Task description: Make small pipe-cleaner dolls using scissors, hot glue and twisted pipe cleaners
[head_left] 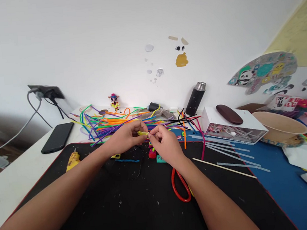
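Observation:
My left hand and my right hand meet above the black mat. Both pinch a small yellow-green pipe cleaner between fingertips, and the fingers of each hand are closed on it. Behind them lies a heap of colourful pipe cleaners. Under my right wrist sit scissors with red handles. A short blue piece and small red and teal bits lie on the mat below my hands.
A yellow glue gun and a black phone lie to the left. Clear glue sticks, a thin wooden stick, a white box, a black flask and a paper bowl are to the right.

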`<action>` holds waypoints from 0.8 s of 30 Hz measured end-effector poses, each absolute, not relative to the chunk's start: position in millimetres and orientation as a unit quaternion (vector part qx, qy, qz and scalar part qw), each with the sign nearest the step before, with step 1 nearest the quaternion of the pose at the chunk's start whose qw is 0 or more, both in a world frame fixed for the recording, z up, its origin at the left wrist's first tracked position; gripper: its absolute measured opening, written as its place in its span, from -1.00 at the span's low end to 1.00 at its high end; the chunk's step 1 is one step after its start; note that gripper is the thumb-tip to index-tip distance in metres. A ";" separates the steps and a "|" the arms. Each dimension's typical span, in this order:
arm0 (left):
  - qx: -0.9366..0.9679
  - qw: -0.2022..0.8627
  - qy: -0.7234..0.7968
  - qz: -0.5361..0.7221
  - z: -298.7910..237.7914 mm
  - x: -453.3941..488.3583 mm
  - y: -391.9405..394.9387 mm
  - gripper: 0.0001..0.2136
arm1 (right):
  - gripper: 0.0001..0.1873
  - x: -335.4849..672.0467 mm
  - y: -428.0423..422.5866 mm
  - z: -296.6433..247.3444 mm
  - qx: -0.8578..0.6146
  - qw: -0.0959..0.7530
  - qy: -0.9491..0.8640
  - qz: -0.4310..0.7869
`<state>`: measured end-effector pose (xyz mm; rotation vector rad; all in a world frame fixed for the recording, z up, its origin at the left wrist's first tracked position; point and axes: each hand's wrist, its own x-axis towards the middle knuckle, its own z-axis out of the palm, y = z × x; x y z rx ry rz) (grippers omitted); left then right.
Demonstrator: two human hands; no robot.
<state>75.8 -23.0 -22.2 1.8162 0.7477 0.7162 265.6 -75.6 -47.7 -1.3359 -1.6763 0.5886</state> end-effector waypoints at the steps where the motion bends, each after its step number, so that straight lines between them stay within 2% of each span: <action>1: 0.751 0.503 0.310 0.295 -23.4 75.4 -22.5 -0.76 | -0.86 265.6 -76.0 -47.5 -0.541 0.440 -0.678 0.233; 24: 0.710 0.523 0.353 0.312 -33.4 79.1 -20.1 -0.70 | -0.87 265.9 -75.5 -52.9 -0.552 0.418 -0.695 0.193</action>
